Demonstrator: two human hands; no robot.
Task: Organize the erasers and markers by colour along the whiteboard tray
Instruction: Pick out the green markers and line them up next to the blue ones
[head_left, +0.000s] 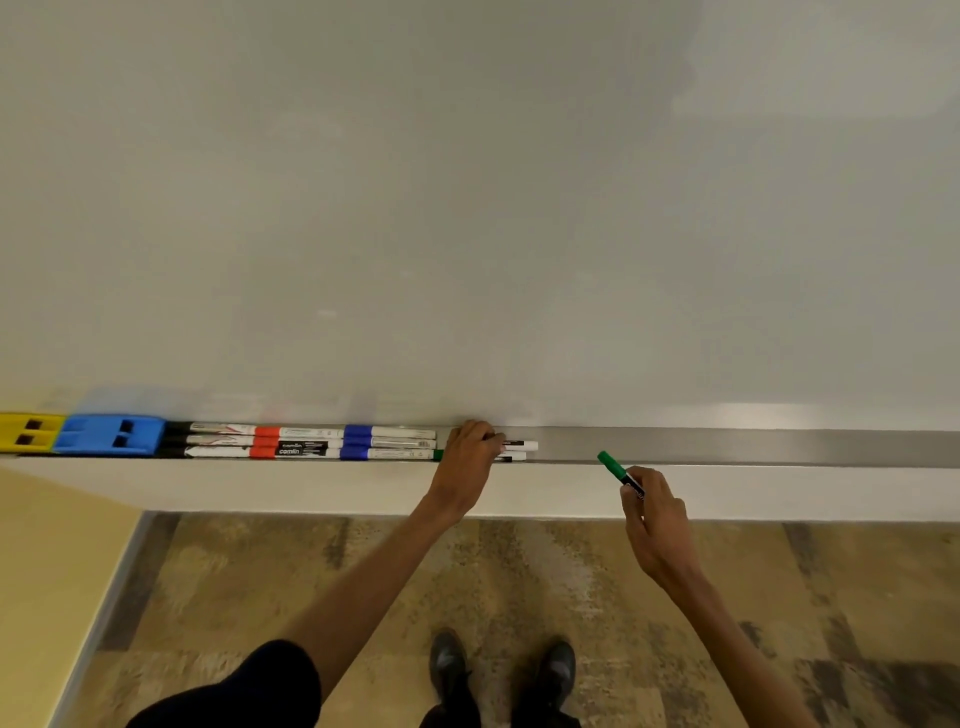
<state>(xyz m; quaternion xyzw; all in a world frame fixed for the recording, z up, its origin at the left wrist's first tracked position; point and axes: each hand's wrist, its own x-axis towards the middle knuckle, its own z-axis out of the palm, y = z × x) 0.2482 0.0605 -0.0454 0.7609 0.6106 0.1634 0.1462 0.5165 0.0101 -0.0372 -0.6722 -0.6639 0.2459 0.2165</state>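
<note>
Along the metal whiteboard tray (727, 447) lie, from the left, a yellow eraser (26, 432), a blue eraser (109, 435), black-capped markers (208, 440), red-capped markers (291, 441) and blue-capped markers (389, 442). My left hand (467, 457) rests on two markers (519, 450) in the tray, just right of the blue ones; a green cap shows at its left edge. My right hand (657, 525) holds a green marker (618, 470) just in front of the tray's edge, cap pointing up-left.
The whiteboard (467, 208) fills the upper view. Right of my hands the tray stretches bare. Below are a white ledge (779, 493), a mottled brown floor, my two shoes (504, 670) and a yellow wall at the left.
</note>
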